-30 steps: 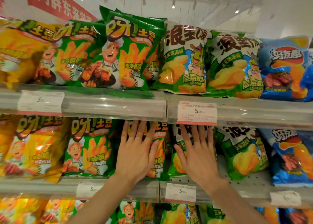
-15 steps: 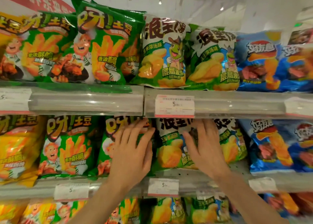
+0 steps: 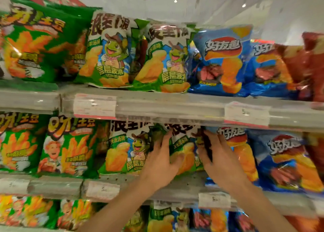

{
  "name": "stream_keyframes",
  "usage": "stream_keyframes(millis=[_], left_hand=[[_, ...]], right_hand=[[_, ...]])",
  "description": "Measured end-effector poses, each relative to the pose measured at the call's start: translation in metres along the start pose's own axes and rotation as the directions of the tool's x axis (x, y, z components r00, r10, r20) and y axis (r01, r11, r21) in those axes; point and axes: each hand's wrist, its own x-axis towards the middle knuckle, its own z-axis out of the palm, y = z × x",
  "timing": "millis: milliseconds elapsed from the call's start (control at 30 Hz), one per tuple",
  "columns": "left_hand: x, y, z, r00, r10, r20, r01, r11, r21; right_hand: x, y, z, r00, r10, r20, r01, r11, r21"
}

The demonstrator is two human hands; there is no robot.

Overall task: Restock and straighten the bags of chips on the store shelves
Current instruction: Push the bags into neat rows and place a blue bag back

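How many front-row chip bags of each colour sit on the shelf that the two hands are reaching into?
Green fries bags: 2 (the left one is cut off by the picture's edge)
Green-and-white turtle bags: 2
Blue bags: 2
Red bag: 1 (only a sliver shows at the right edge)
Total: 7

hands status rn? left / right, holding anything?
Left hand: open, fingers spread flat on the left side of the green chip bag on the middle shelf.
Right hand: open, fingers straight against that bag's right edge, beside the blue bag.
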Motion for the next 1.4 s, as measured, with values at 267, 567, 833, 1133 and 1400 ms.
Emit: stream_keyframes(millis=[267,567,833,1133,1400], left_hand=[[0.013,0.003,0.006,0.997,-0.068,0.033,0.075,0.945,-0.319],[0.015,0.008,-0.03,0.996,-0.082,0.043,0.092,0.927,-0.364],[0.016,0.015,-0.048,0.998,-0.056,0.035,0.065,0.896,-0.438],[-0.02,-0.006,-0.033,0.977,0.082,0.199,0.039,0.84,-0.542],[-0.024,-0.002,-0.028,0.965,0.141,0.22,0.037,0.76,-0.648]], right_hand=[[-0.009,0.02,-0.019,0.996,-0.04,0.082,0.044,0.998,-0.048],[0.003,0.027,-0.031,0.983,0.11,0.147,-0.142,0.963,0.228],[-0.006,0.016,-0.031,0.971,0.103,0.216,-0.156,0.957,0.245],[-0.009,-0.01,-0.034,0.947,0.015,0.321,-0.202,0.804,0.56],[-0.035,-0.002,-0.044,0.925,-0.084,0.371,-0.183,0.757,0.627]])
